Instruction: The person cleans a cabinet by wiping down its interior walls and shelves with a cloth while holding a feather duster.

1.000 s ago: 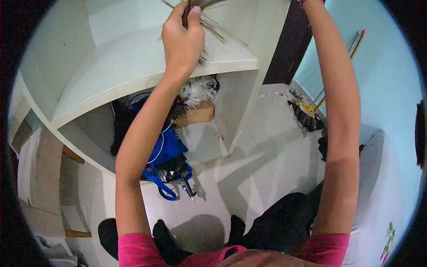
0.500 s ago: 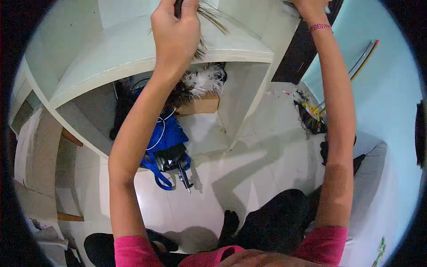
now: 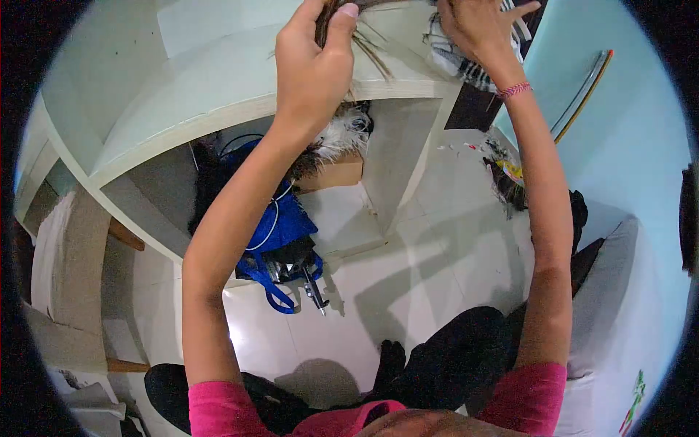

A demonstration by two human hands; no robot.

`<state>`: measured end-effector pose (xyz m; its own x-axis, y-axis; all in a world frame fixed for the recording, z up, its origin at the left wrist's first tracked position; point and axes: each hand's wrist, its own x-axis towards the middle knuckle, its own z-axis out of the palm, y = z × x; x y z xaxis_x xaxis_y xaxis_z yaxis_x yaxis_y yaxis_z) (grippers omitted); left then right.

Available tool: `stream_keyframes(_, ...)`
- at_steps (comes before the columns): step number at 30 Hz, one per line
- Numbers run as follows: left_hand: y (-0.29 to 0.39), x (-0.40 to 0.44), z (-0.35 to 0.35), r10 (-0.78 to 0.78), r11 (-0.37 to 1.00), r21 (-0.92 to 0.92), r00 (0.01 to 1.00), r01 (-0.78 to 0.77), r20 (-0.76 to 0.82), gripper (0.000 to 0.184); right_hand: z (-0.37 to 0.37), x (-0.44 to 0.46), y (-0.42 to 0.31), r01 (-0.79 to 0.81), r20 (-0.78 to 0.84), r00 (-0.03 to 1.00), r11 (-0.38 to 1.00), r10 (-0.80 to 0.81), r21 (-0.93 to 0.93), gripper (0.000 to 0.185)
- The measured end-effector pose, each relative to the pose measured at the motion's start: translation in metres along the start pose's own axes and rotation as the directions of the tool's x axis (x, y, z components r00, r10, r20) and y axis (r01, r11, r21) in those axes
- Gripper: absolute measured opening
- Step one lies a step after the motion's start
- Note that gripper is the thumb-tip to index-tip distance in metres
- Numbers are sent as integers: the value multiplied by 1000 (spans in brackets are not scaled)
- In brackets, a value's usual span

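Observation:
My left hand point(image 3: 314, 62) is wrapped round a bundle of brown, bristly strands point(image 3: 373, 54) at the top of the view, above the curved white shelf point(image 3: 211, 91). Strands stick out to its right. At the upper right, my right hand point(image 3: 484, 29) is beside a black-and-white checked cloth point(image 3: 459, 62), near the shelf's right end. One or two of its fingers stretch to the right; the others are bent, and what they hold, if anything, is hidden. A braided pink band circles that wrist.
Below the shelf are a blue bag point(image 3: 287, 222), a feathery grey-white item point(image 3: 346, 135) and a cardboard box point(image 3: 336, 173). A broom head point(image 3: 510, 178) lies on the floor at right. A grey cushioned seat point(image 3: 604, 291) is at lower right, a beige chair point(image 3: 76, 269) at left.
My right hand has come down into view from the top edge, and the checked cloth now shows beside it. My left hand has shifted slightly right, still holding the strands.

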<state>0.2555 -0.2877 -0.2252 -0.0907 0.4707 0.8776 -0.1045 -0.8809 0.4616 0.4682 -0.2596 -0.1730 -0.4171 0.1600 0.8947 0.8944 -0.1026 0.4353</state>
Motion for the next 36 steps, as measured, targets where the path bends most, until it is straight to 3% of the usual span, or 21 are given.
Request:
stream_keyframes(2, 4, 1, 1, 15, 998, -67, 999, -13, 29, 23, -3, -4, -10, 79, 156, 987, 971, -44, -223, 25)
stream_keyframes(4, 4, -1, -1, 22, 996, -90, 1000, -20, 21, 23, 15, -30, -12, 171, 66, 985, 948, -159, -267, 24)
stream_keyframes(6, -3, -5, -7, 53, 998, -41, 998, -54, -15, 26, 5, -41, -12, 170, 332, 919, 974, -211, 149, 28)
stream_keyframes(8, -10, -9, -17, 78, 997, 21, 995, -77, -55, 30, -3, -24, -3, 240, 307, 919, 968, -249, 68, 36)
stream_keyframes(10, -13, -7, -27, -81, 996, 36, 996, 83, -41, 30, 5, 5, 12, 108, 97, 991, 983, -94, -146, 48)
stream_keyframes(12, -7, -10, -31, -53, 998, 35, 998, 54, -39, 30, -5, 36, 28, -50, 39, 998, 997, 53, -62, 57)
stream_keyframes(14, -9, -12, -32, -32, 999, 29, 999, 34, -40, 30, 2, 45, 29, -52, -153, 988, 993, 36, -102, 64)
stream_keyframes(18, -14, -16, -35, 25, 999, 24, 999, -24, -43, 27, -29, 30, -18, -36, 120, 991, 977, 63, -210, 67)
stream_keyframes(19, -12, -17, -37, -11, 997, 75, 1000, 13, -23, 26, -43, 39, -25, 84, 411, 911, 969, 20, -233, 61)
stream_keyframes(21, -10, -16, -42, 15, 992, 122, 999, -12, -28, 26, -56, 54, -33, 307, 855, 519, 936, -10, -175, 49)
stream_keyframes(22, -10, -15, -44, 37, 987, 159, 999, -33, -21, 26, -35, 55, -17, 299, 851, 525, 938, -11, -173, 49)
stream_keyframes(23, -11, -15, -46, 43, 986, 164, 999, -39, -18, 26, 4, 55, 14, 83, 548, 837, 985, 13, -150, 45)
stream_keyframes(24, -13, -15, -50, 64, 987, 147, 997, -58, -37, 27, 8, 60, 18, -103, 151, 983, 994, 108, -37, 42)
stream_keyframes(25, -15, -15, -53, 82, 989, 130, 995, -74, -56, 27, 4, 62, 32, 112, -99, 972, 795, -211, -596, 38)
stream_keyframes(26, -15, -16, -56, 81, 989, 129, 995, -73, -54, 27, 8, 56, 32, 113, -97, 973, 795, -210, -596, 38)
stream_keyframes(28, -14, -19, -61, 51, 984, 176, 995, -36, -82, 27, 12, 44, 18, 35, 353, 932, 955, 75, -295, 41)
stream_keyframes(29, -14, -19, -62, 47, 984, 174, 996, -33, -80, 27, 8, 36, 10, 257, 654, 756, 913, 14, -317, 34)
stream_keyframes(30, -14, -19, -62, 51, 987, 157, 996, -39, -73, 27, 9, 24, 8, 258, 656, 755, 912, 15, -318, 34)
stream_keyframes(32, -14, -20, -63, 51, 990, 137, 996, -42, -67, 27, 17, -3, 10, 554, 630, 607, 826, -484, 101, 33)
stream_keyframes(34, -12, -20, -64, 14, 989, 145, 1000, -10, -24, 26, 16, 13, 17, 302, 534, 803, 953, -266, 21, 31)
stream_keyframes(36, -7, -22, -66, -25, 991, 128, 999, 28, -27, 26, -22, 49, 19, -143, 682, 727, 989, 79, 37, 33)
